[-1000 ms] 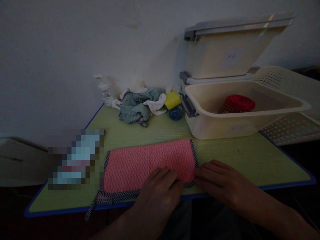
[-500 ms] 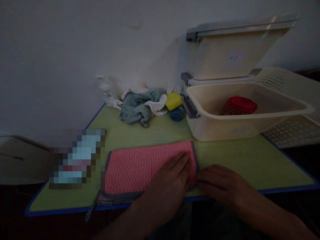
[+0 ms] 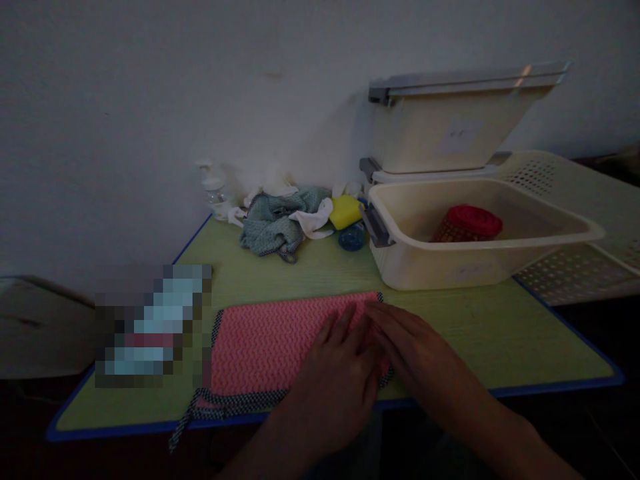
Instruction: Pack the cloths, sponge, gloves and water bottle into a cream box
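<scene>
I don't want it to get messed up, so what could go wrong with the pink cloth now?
The pink cloth might get tugged out of place: its black-and-white strap sticks out past the near edge of the green table and could catch on something. It could also wrinkle or slide, because the left hand and right hand are both on its right end.

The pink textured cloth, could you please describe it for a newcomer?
On the green, blue-edged table, look near the front edge, beneath the bare left hand. The pink textured cloth lies flat and rectangular there, unlike the crumpled grey-green cloth behind.
</scene>
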A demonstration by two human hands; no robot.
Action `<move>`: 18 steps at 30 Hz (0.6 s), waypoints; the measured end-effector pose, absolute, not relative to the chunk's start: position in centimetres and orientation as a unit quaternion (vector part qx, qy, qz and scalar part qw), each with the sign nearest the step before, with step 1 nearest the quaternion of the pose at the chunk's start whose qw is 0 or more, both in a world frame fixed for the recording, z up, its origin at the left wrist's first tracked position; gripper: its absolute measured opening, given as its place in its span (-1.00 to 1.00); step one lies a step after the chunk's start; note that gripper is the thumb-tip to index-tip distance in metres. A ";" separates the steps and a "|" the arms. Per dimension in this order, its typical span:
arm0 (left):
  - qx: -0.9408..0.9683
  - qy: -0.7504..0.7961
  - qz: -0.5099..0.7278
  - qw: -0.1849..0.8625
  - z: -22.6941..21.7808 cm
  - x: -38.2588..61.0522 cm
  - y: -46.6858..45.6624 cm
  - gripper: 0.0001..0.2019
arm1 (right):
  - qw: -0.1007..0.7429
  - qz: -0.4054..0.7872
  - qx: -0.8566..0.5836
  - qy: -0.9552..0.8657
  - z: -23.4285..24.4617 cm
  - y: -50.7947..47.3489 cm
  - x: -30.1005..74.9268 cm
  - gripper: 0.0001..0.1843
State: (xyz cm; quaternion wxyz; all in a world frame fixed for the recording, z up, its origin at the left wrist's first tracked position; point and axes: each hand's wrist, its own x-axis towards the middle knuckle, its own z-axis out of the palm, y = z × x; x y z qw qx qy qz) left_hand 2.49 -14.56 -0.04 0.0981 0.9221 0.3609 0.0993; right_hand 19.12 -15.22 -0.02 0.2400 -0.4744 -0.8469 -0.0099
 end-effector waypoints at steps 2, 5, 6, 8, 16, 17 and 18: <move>0.921 0.360 0.102 0.105 0.0 2.5 -14.6 -0.61 | 0.182 -0.005 -0.478 -0.859 -0.8 -14.7 19.2 -0.55; 0.915 0.365 0.116 0.130 0.0 2.5 -14.7 -0.66 | 0.135 0.022 -0.494 -0.859 -1.2 -14.4 19.4 -0.51; 0.911 0.368 0.122 0.144 0.0 2.4 -14.7 -0.68 | 0.131 0.029 -0.504 -0.853 -1.1 -14.5 19.3 -0.50; 0.894 0.386 0.140 0.177 0.1 2.4 -14.8 -0.72 | 0.126 0.041 -0.521 -0.843 -0.9 -14.6 19.1 -0.49; 0.818 0.471 0.188 0.272 1.5 2.0 -14.1 -0.40 | 0.159 0.057 -0.556 -0.814 0.4 -14.6 17.6 -0.47; 0.822 0.472 0.189 0.256 1.8 1.7 -14.0 -0.43 | 0.165 0.053 -0.556 -0.813 0.7 -14.6 17.3 -0.47; 0.828 0.473 0.191 0.234 2.1 1.3 -13.8 -0.47 | 0.170 0.042 -0.553 -0.814 1.0 -14.6 17.0 -0.46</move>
